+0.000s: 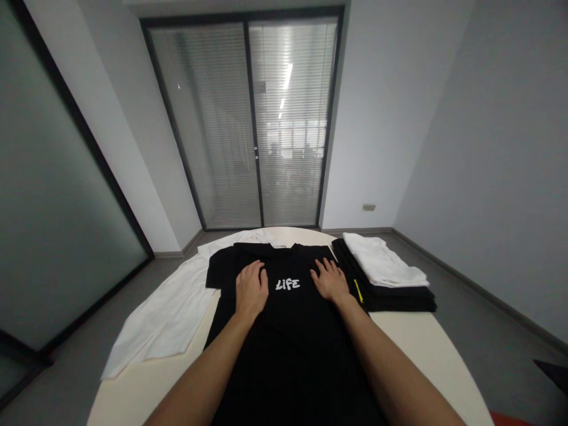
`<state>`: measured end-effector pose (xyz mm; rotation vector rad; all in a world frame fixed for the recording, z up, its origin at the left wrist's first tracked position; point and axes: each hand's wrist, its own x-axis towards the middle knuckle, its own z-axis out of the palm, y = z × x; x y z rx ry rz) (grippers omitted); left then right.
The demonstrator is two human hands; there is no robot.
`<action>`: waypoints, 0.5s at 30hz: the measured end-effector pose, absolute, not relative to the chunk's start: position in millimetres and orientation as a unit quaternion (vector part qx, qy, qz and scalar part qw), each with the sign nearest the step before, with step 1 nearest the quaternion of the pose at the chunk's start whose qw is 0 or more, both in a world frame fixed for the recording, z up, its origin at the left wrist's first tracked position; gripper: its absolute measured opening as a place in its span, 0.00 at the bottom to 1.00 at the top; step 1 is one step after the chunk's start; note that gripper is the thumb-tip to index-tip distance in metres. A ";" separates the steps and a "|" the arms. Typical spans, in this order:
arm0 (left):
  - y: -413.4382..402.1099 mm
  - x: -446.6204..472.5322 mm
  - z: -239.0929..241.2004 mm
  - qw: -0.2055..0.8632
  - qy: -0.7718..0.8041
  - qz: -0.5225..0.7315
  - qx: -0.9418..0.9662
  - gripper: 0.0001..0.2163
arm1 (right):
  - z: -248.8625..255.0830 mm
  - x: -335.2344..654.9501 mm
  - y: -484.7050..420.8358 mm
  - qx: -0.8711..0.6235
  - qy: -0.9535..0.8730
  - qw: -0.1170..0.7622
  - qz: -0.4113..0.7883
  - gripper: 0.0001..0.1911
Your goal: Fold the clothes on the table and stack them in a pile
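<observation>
Black short-sleeved fabric T-shirt (pixel 290 361) lies spread out nearest the camera, its lower part running out of view between the two forearms and its collar toward the far edge of the table. White lettering (pixel 287 284) on it sits between the hands, touching neither. On the left side of the lettering, the left hand (pixel 251 288) rests palm down, fingers close together and slightly bent, with the cloth beneath them. On the other side, the right hand (pixel 329 279) also lies palm down on the shirt, fingers spread apart over the fabric rather than clamped on it. Further left, a rumpled white cloth garment (pixel 164 313) lies partly under the shirt's sleeve. Just beside the shirt on the right is a stack of folded black garments (pixel 394 300), topped by a folded white garment (pixel 384 260). Everything rests on a cream, curved-edged tabletop (pixel 417 349)
</observation>
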<state>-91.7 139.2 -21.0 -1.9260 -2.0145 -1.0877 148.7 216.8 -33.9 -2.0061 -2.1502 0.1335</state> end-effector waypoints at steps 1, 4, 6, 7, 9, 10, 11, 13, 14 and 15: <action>137.2 -96.1 -22.8 0.087 -0.664 -0.381 -0.637 0.16 | -33.8 149.0 217.9 -0.678 -0.726 0.101 0.044 0.31; 133.4 -109.9 -32.2 0.097 -0.676 -0.394 -0.615 0.17 | -36.1 150.7 218.8 -0.673 -0.727 0.131 0.027 0.31; 131.4 -117.3 -38.6 0.093 -0.694 -0.380 -0.604 0.19 | -38.4 151.7 216.9 -0.665 -0.730 0.160 0.011 0.29; 130.0 -119.5 -40.7 0.092 -0.702 -0.368 -0.603 0.20 | -39.3 151.9 215.2 -0.662 -0.730 0.173 0.002 0.29; 125.8 -119.8 -41.5 0.097 -0.714 -0.330 -0.610 0.22 | -39.9 151.8 210.6 -0.662 -0.725 0.192 -0.013 0.28; 123.3 -117.9 -40.0 0.104 -0.719 -0.304 -0.616 0.22 | -39.3 151.5 208.0 -0.662 -0.723 0.196 -0.018 0.27; 120.8 -114.9 -37.4 0.108 -0.723 -0.272 -0.626 0.22 | -38.2 151.0 205.3 -0.661 -0.723 0.200 -0.022 0.26; 117.4 -106.8 -29.6 0.106 -0.726 -0.204 -0.648 0.20 | -34.6 149.8 200.2 -0.653 -0.727 0.210 -0.025 0.23; 117.3 -102.4 -25.0 0.100 -0.726 -0.177 -0.656 0.19 | -32.5 149.3 198.1 -0.649 -0.729 0.216 -0.026 0.21; 118.3 -98.3 -20.6 0.092 -0.727 -0.159 -0.662 0.18 | -30.3 149.0 196.4 -0.648 -0.729 0.222 -0.027 0.19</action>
